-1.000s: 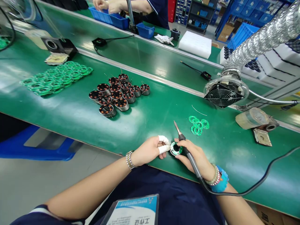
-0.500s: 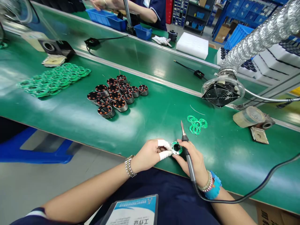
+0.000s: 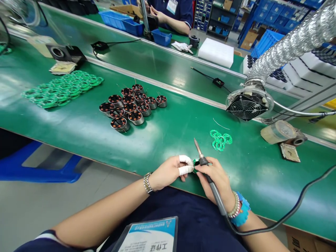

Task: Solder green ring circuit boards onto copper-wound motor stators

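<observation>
Okay, so pinching a small green ring board (image 3: 194, 162) by its left side with the left hand (image 3: 170, 173), with white wraps on the thumb and a finger, just above the near edge of the bench (image 3: 162, 136), around 5 o'clock from the middle of the view. Mostly covered by fingers, so can't tell much about its underside. Got the right hand (image 3: 215, 179) close in at the board's 4 o'clock, with fingertips by its right side and a soldering iron (image 3: 215, 192) gripped at the same time. Pointing the metal tip up toward 11 o'clock, apart from the board, with the black cord (image 3: 296, 207) looping low and off toward 3 o'clock. Got both hands very close together; can't tell whether touching each other. Wearing a metal watch (image 3: 147, 183) on the left wrist, plus beads and a blue band (image 3: 242, 210) on the right. Going round from the held board: near, between 1 and 2 o'clock, a little pile of loose green rings (image 3: 224, 141), then farther out that way a black fan (image 3: 245, 107) on a silver duct (image 3: 291, 45). Toward 10 or 11, a cluster of copper-wound cylinders (image 3: 130, 106); beyond those at 10, overlapping rows of green boards (image 3: 61, 90). Up near 12, across the divider, a co-worker's arm (image 3: 174, 25) beside blue trays (image 3: 112, 20).
</observation>
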Tool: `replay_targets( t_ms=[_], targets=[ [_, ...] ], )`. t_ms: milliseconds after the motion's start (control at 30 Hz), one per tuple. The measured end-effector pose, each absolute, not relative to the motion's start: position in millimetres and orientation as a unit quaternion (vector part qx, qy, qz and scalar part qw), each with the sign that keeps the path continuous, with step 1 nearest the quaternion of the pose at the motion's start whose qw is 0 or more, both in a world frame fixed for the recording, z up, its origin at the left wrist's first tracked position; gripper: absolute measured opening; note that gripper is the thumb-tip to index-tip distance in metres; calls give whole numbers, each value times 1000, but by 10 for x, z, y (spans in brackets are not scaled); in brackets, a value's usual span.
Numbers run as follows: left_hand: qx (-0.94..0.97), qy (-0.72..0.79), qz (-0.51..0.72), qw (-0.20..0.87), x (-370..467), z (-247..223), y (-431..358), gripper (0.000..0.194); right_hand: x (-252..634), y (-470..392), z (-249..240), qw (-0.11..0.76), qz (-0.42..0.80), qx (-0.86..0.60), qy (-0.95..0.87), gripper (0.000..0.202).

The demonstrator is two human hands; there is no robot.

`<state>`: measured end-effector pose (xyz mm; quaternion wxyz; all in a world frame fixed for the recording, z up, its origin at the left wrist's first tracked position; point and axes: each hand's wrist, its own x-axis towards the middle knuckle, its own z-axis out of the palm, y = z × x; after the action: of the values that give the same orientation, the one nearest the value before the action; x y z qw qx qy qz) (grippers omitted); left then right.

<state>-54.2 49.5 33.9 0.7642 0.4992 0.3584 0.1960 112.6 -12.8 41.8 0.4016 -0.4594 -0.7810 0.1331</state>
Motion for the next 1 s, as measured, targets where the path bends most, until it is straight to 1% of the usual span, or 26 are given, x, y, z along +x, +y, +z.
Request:
replay_targets(
  t_ms=[133, 267, 300, 367, 467, 767, 1000],
  targets=[
    [515, 361, 172, 758, -577, 348, 485, 19, 1144, -210, 457, 411, 146, -468, -768, 31],
    [534, 378, 128, 745, -585, 362, 505, 14, 1230, -277, 557, 450, 184, -517, -704, 21],
    [536, 383, 122, 742, -585, 364, 510, 13, 1259, -293, 574, 455, 200, -522, -693, 21],
    [537, 390, 117, 739, -583, 368, 518, 13, 1316, -328, 597, 460, 220, -512, -692, 28],
    [533, 396, 117, 738, -581, 368, 522, 14, 1384, -384, 621, 459, 224, -481, -713, 39],
    [525, 406, 119, 739, -573, 364, 516, 13, 1409, -445, 655, 438, 272, -491, -702, 28],
    [527, 410, 123, 735, -574, 364, 514, 13, 1393, -439, 667, 434, 269, -486, -709, 27]
  ],
)
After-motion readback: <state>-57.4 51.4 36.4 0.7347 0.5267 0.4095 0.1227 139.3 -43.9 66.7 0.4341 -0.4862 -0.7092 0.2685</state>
